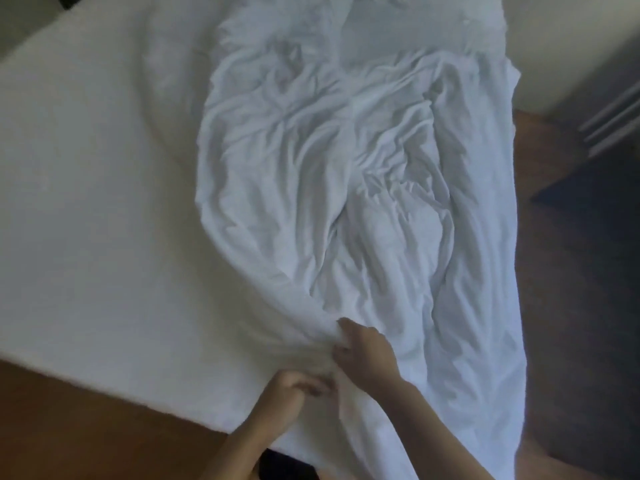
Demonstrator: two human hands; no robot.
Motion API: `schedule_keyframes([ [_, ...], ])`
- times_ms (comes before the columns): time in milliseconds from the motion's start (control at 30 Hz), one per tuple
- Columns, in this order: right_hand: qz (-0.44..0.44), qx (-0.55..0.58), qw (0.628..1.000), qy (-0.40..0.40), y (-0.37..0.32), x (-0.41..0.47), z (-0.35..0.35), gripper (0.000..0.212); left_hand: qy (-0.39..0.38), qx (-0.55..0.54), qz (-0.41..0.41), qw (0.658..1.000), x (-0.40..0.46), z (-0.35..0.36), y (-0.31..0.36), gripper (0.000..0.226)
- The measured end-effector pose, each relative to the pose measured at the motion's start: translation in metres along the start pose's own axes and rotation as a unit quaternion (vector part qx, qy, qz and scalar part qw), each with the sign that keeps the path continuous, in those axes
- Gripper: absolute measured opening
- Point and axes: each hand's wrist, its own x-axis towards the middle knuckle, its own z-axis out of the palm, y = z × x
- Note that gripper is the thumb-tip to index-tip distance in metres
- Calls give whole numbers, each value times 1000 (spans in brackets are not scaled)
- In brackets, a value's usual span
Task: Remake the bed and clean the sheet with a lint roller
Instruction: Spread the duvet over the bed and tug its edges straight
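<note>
A crumpled white sheet (363, 188) lies bunched along the right half of a bare white mattress (86, 209), hanging over its right side. At the foot edge my left hand (289, 393) is closed on the sheet's near edge. My right hand (363, 355) sits just above it, fingers pinching a fold of the same sheet at its left border. No lint roller is in view.
Brown wooden floor (69, 417) runs below the mattress's foot edge and along the right side (571, 306). A dark rug or mat (595, 192) and a pale wall with a door frame (609, 109) stand at the right.
</note>
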Motion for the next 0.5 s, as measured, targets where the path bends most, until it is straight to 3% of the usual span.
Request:
schedule_keyframes([
  [67, 37, 14, 997, 69, -3, 21, -6, 3, 164, -16, -18, 986, 32, -44, 3, 41],
  [133, 94, 75, 986, 118, 5, 34, -13, 11, 260, -77, -59, 961, 72, -84, 12, 14],
  [167, 123, 103, 978, 136, 10, 36, -15, 12, 236, -132, -99, 958, 94, -98, 21, 3],
  [267, 173, 202, 949, 169, 23, 37, -26, 15, 65, -321, -148, 933, 157, -116, 48, 46],
  [367, 205, 246, 930, 181, 28, 38, -36, 9, -30, -346, -170, 922, 182, -104, 84, 51],
  [433, 237, 253, 915, 206, 29, 37, -40, 10, -31, -339, -175, 924, 186, -98, 98, 48],
  [500, 277, 225, 907, 222, 30, 41, -42, 15, 106, -311, -141, 934, 186, -101, 90, 50],
])
